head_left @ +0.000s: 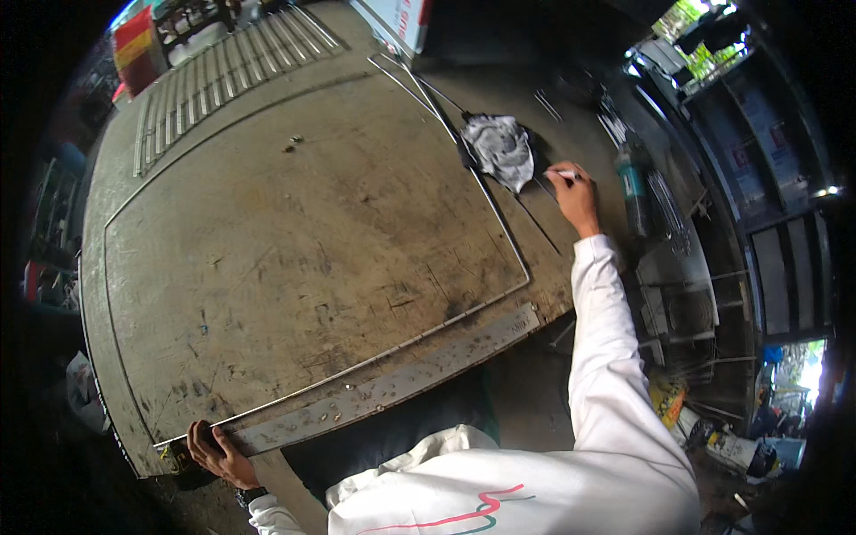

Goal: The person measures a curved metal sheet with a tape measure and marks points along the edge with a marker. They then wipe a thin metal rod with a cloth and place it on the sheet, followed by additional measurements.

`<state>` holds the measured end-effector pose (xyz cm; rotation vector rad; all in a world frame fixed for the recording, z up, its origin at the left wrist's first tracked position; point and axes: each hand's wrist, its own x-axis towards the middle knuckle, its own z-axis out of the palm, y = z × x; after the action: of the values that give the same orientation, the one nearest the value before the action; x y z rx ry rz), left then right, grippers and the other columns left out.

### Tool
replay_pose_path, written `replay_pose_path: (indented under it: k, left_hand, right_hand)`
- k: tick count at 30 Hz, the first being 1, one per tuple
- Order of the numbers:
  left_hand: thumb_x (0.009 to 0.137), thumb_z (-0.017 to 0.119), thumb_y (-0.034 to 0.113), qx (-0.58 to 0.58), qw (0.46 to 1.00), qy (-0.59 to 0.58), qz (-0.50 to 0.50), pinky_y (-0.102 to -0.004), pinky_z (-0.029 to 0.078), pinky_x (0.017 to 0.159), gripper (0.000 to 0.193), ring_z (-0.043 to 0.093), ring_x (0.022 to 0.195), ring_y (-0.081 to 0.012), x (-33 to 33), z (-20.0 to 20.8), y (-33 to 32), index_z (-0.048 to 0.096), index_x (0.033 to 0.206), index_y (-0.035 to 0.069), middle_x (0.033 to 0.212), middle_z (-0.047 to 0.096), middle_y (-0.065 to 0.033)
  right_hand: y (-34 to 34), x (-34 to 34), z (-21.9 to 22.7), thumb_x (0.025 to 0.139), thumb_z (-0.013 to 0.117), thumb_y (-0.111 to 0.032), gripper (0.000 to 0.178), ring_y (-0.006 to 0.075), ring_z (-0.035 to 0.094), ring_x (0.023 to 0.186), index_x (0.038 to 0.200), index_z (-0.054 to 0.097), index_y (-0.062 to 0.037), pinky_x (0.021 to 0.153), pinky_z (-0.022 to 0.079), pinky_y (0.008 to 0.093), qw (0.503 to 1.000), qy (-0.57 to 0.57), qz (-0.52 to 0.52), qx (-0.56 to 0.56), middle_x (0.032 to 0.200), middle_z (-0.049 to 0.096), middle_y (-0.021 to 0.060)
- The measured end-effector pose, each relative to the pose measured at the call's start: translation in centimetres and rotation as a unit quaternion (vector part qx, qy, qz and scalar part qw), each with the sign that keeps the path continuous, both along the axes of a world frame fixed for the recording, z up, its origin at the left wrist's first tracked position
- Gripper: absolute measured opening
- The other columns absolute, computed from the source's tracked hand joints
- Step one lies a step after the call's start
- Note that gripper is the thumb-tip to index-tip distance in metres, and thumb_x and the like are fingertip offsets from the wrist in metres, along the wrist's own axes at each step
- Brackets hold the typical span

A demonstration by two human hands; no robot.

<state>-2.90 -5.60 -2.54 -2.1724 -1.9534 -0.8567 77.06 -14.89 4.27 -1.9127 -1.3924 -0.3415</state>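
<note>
My right hand [576,194] is closed in a pinch on a slim white marker-like stick [562,174], raised beside a crumpled grey-and-white rag [499,150]. At the near left corner of the worktable [294,241], my left hand [219,456] has its fingers bent around the near corner of a thin metal rod frame [419,336]. This large rectangular frame lies flat on the table. A black-and-yellow object [174,458], perhaps a tape measure, sits right beside the left fingers. Along the near edge runs a flat grey metal bar [383,390], its left end by that hand.
A slatted metal grille [227,71] lies at the far left of the table. Thin dark rods [538,225] stick out under the rag. On the right are a bottle with a teal label [633,187] and bundled metal rods [669,209]. Small bits [292,143] dot the tabletop.
</note>
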Motion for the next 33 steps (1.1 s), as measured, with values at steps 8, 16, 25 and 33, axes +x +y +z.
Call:
replay_pose_path:
  k: [8, 16, 25, 33]
  left_hand:
    - [0.099, 0.068, 0.040, -0.020, 0.999, -0.043, 0.000, -0.0455, 0.035, 0.113, 0.044, 0.046, 0.136, -0.0319, -0.5, 0.9, -0.5, 0.064, 0.130, 0.010, 0.141, 0.057, -0.0104]
    - [0.086, 0.080, 0.018, -0.068, 0.977, -0.082, -0.186, -0.0443, 0.039, 0.109, 0.035, 0.056, 0.127, -0.0302, 4.1, 4.1, -0.7, 0.075, 0.121, 0.016, 0.130, 0.065, -0.0086]
    - [0.090, 0.070, 0.013, -0.075, 0.980, -0.054, -0.179, -0.0457, 0.037, 0.105, 0.017, 0.056, 0.119, -0.0339, 6.9, 3.7, -0.1, 0.067, 0.106, 0.009, 0.117, 0.064, -0.0120]
    - [0.095, 0.062, 0.008, -0.048, 0.972, -0.054, -0.224, -0.0431, 0.038, 0.100, 0.019, 0.059, 0.105, -0.0333, 6.5, 2.1, 0.5, 0.060, 0.114, 0.006, 0.106, 0.065, -0.0117]
  right_hand:
    - [4.5, -1.7, -1.2, 0.081, 0.074, -0.008, 0.038, 0.0428, 0.061, 0.110, 0.119, 0.074, -0.0111, 0.098, 0.049, 0.0488, 0.969, -0.172, -0.124, -0.129, 0.116, 0.066, 0.0199]
    - [9.6, 1.2, -2.7, 0.081, 0.077, -0.012, 0.020, 0.0378, 0.068, 0.102, 0.098, 0.072, -0.0023, 0.088, 0.053, 0.0442, 0.981, -0.149, -0.056, -0.108, 0.106, 0.070, 0.0182]
    - [-1.3, -26.0, 4.7, 0.083, 0.074, -0.007, 0.018, 0.0366, 0.068, 0.107, 0.098, 0.068, 0.0009, 0.097, 0.051, 0.0449, 0.934, 0.038, 0.271, -0.228, 0.114, 0.071, 0.0176]
    - [-2.8, -31.3, 0.6, 0.078, 0.086, -0.021, 0.030, 0.0330, 0.061, 0.107, 0.103, 0.078, -0.0082, 0.094, 0.047, 0.0451, 0.964, 0.020, 0.217, -0.152, 0.108, 0.066, 0.0106]
